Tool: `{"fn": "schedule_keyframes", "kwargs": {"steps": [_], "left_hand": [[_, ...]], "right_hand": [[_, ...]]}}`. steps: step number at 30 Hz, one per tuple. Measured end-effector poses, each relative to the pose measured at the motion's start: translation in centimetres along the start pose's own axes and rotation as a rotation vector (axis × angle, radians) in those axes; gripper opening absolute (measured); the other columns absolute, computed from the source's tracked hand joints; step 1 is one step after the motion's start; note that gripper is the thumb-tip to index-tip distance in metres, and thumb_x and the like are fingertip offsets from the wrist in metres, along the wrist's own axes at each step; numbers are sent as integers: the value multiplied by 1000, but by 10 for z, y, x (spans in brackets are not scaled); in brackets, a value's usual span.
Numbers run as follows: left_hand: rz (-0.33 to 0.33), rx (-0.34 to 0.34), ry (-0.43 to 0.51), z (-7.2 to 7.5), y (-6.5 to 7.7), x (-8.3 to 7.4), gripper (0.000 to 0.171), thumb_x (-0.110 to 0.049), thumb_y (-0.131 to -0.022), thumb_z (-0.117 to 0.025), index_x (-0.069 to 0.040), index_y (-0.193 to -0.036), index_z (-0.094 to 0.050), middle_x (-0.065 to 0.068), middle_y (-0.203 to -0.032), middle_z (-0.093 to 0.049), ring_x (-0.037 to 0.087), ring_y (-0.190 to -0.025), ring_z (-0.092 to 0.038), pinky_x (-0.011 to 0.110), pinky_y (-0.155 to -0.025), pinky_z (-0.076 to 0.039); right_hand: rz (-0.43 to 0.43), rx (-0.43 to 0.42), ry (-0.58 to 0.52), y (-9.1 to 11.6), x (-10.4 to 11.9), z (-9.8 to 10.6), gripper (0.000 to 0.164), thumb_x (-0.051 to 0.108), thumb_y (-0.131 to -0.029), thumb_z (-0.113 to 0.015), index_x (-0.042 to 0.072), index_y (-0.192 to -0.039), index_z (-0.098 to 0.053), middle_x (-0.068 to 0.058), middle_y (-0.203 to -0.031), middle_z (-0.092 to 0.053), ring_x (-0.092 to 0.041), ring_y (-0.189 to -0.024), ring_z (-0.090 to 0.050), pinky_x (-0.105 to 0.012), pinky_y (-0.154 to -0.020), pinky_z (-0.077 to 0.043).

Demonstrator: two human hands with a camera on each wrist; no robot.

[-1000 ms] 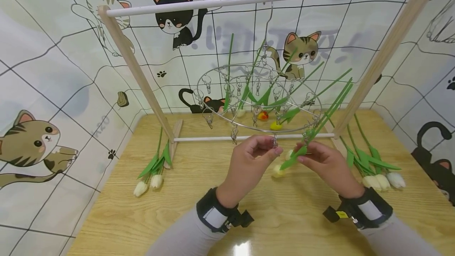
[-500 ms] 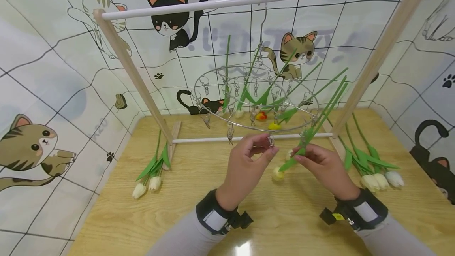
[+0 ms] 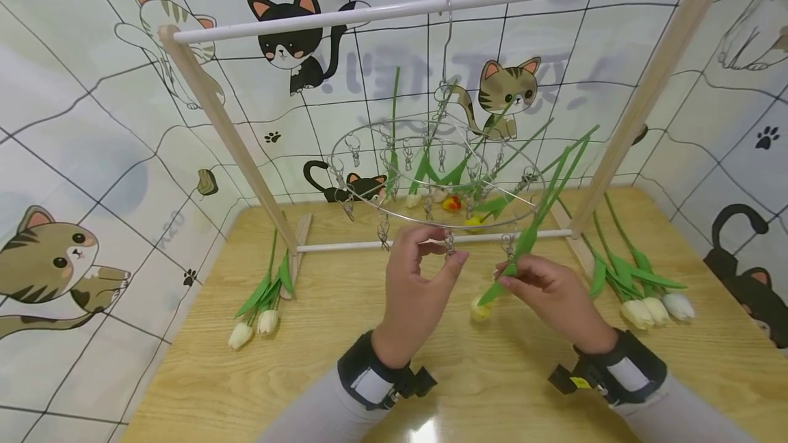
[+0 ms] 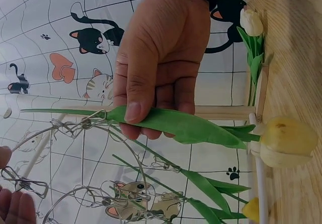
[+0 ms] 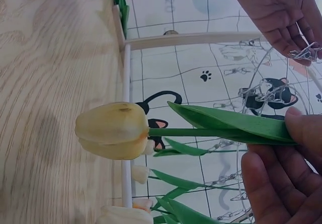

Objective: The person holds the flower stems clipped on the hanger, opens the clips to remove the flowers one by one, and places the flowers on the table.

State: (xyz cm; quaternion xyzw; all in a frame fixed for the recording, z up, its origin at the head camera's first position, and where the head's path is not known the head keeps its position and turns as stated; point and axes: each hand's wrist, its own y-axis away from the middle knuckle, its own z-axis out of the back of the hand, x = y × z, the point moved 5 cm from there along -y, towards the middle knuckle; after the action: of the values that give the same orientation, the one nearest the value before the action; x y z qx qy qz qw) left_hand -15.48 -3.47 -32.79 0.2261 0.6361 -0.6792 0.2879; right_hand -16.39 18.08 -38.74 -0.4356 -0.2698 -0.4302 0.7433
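Note:
My left hand (image 3: 420, 286) pinches a small wire clip (image 3: 450, 243) that hangs from the near rim of a round metal hanger (image 3: 425, 224). To its right, my right hand (image 3: 557, 298) holds an artificial tulip by its leaf (image 5: 236, 126) and stem, thumb against the leaf. The tulip's pale yellow head (image 5: 113, 131) points down, above the table, and its stem slants up to the right, past the ring. A small gap parts the two hands. In the left wrist view only the fingers (image 4: 17, 206) of the left hand show, with the clip.
The hanger hooks over a white rod (image 3: 394, 9) on a wooden stand (image 3: 228, 135). Several tulips hang from its far side, among them a red-orange one (image 3: 452, 203). White tulips (image 3: 267, 322) lie at the left; more pale tulips (image 3: 655, 311) lie at the right.
Both hands have shifted left, the right one keeping its tulip and the left one its clip. The near side of the ring has swung left with the clip. The head view has also shifted slightly.

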Motion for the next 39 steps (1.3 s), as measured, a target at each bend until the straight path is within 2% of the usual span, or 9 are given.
{"fn": "schedule_keyframes", "kwargs": {"steps": [7, 11, 15, 19, 21, 25, 28, 34, 39], "left_hand": [[-112, -152, -10, 8, 1, -9, 47, 5, -86, -77, 8, -121, -46, 23, -110, -47, 29, -104, -49, 29, -88, -50], [-235, -195, -24, 11, 3, -16, 48, 9, -83, -76, 11, -116, -42, 22, -102, -43, 30, -94, -44, 32, -83, -44], [-376, -190, -88, 13, 5, -25, 37, 2, -87, -75, 10, -110, -46, 18, -98, -44, 29, -89, -45, 35, -76, -44], [-437, -86, -138, 8, 7, -32, 28, -5, -94, -74, 7, -108, -53, 14, -96, -54, 25, -86, -54, 30, -73, -51], [-381, -1, -154, 3, 7, -32, 28, -5, -94, -75, 4, -111, -56, 12, -99, -59, 23, -90, -58, 28, -76, -55], [-159, 121, -159, -3, 6, -24, 37, -8, -93, -78, -3, -123, -59, 11, -110, -64, 21, -103, -61, 27, -87, -57], [-33, 153, -129, -5, 7, -19, 35, -11, -94, -78, -5, -124, -61, 10, -114, -67, 21, -108, -63, 28, -91, -57], [146, 182, -28, -6, 7, -11, 24, -17, -99, -73, -7, -119, -67, 7, -114, -73, 19, -101, -70, 29, -88, -60], [275, 179, 54, -6, 7, -4, 27, -16, -100, -72, -4, -123, -66, 9, -113, -74, 20, -99, -72, 29, -90, -60]], "right_hand": [[63, 6, -12, 2, 11, -6, 16, -1, -96, -70, 15, -96, -73, -6, -107, -75, -6, -100, -69, -18, -80, -57], [114, 7, -17, 3, 18, -11, 17, -1, -95, -72, 16, -98, -74, -7, -105, -75, -6, -96, -69, -19, -78, -58], [145, 11, -23, 2, 25, -16, 21, -3, -93, -73, 17, -100, -74, -4, -104, -75, -5, -94, -69, -19, -78, -57], [162, 8, -27, 2, 31, -20, 25, -6, -91, -74, 17, -101, -74, 2, -100, -74, -3, -88, -66, -20, -76, -56], [175, 7, -40, 2, 34, -22, 27, -8, -90, -74, 17, -103, -74, 3, -98, -73, -4, -85, -65, -21, -74, -56], [200, 20, -65, 1, 39, -26, 32, -9, -90, -73, 19, -105, -73, 6, -96, -70, -6, -82, -62, -23, -72, -55], [203, 33, -78, 1, 43, -29, 34, -10, -90, -73, 21, -103, -71, 9, -97, -69, -6, -83, -61, -24, -71, -55], [218, 54, -80, 0, 46, -33, 28, -5, -91, -74, 21, -99, -68, 8, -94, -68, -6, -80, -57, -25, -68, -51], [214, 72, -101, -1, 44, -37, 25, -1, -93, -73, 23, -101, -68, 1, -95, -69, -7, -82, -58, -24, -71, -52]]}}
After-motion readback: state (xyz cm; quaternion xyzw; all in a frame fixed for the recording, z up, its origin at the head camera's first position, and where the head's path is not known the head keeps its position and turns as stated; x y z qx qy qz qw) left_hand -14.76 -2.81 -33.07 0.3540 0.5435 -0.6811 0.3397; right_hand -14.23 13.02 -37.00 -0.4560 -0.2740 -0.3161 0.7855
